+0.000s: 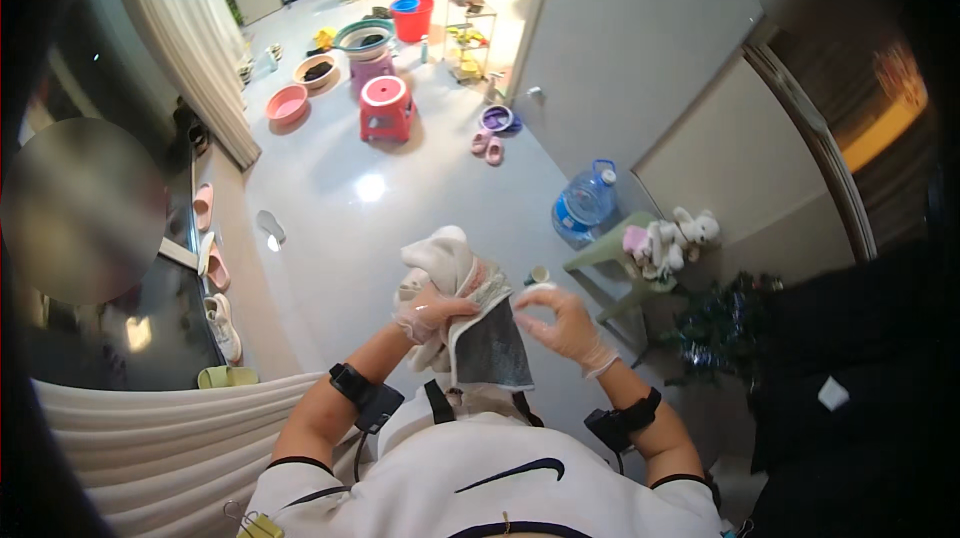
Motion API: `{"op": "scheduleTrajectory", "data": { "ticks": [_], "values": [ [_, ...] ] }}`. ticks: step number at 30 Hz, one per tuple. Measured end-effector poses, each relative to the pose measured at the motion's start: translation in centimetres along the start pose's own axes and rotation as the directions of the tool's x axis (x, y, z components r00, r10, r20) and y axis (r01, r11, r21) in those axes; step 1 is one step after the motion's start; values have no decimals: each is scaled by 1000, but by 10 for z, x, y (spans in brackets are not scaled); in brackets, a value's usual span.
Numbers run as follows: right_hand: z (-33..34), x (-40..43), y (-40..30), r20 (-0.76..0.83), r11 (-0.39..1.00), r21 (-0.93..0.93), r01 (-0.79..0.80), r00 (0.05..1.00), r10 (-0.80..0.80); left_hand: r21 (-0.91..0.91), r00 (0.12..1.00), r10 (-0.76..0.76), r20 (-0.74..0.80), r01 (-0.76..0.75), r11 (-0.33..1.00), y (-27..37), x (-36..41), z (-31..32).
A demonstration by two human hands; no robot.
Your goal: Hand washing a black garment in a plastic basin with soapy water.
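In a clear disposable glove, my left hand (433, 311) grips a bundle of cloth in front of my body. The bundle includes a bunched white fabric (442, 257) that hangs over the back of the hand. From under my thumb hangs a dark grey cloth panel (491, 350) with a pale edge. A patch of patterned reddish and grey fabric (480, 284) shows between them. Just right of the bundle is my right hand (561, 324), also gloved, thumb and forefinger curved apart with nothing visible between them. Whether its fingers touch the cloth's edge is hard to tell.
A green stool (607, 257) bearing plush toys (675, 238) stands right, beside a large water bottle (585, 200). A cup (538, 275) is beyond my right hand. Ahead are a red stool (387, 114), a pink basin (287, 104) and a red bucket (420, 20). Shoes (222, 328) line the left.
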State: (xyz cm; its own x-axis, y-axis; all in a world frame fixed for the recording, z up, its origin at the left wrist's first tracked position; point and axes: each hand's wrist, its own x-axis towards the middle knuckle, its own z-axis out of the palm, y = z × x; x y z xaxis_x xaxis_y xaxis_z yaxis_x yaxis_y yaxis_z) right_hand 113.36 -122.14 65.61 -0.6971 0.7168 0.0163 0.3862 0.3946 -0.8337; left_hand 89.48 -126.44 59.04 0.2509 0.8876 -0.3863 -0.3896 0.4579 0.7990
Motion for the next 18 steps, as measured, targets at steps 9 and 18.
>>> {"op": "scheduleTrajectory", "data": {
  "ticks": [9,18],
  "values": [
    [-18,241,64,261,887,-371,276,947,-186,393,960,231,157,-275,878,124,106,-91],
    [-16,478,55,177,934,228,274,932,-316,387,907,387,-168,-300,872,255,195,-205]
  ]
}}
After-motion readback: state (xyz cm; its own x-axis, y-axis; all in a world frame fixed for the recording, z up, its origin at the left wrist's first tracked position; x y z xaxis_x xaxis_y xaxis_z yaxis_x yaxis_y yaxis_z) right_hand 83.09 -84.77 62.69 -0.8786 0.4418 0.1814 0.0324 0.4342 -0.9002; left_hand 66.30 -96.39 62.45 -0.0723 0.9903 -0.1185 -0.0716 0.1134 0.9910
